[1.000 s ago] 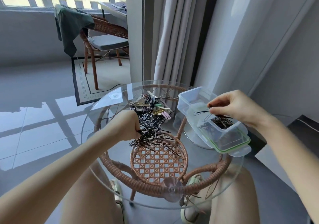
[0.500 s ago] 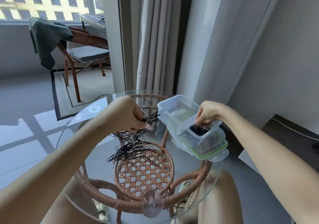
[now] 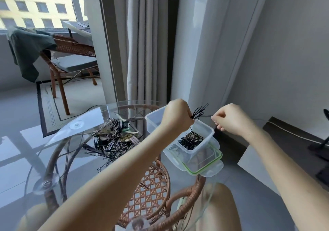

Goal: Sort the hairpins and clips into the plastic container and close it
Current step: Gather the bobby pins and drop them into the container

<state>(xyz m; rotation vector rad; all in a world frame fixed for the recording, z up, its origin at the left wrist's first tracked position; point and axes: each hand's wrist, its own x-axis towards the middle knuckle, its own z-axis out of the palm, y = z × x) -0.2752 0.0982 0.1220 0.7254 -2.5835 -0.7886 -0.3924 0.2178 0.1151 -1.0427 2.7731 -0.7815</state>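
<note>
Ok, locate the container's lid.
Head view, right of centre: the green-sealed lid lies beneath the plastic container, at the right edge of the glass table.

This is looking like a home's sitting room: pale curtains (image 3: 142,43) are hanging behind the glass-topped rattan table (image 3: 74,141), and left of the table a rattan chair (image 3: 71,65) is standing on a rug (image 3: 48,109) by a window (image 3: 35,4).
</note>
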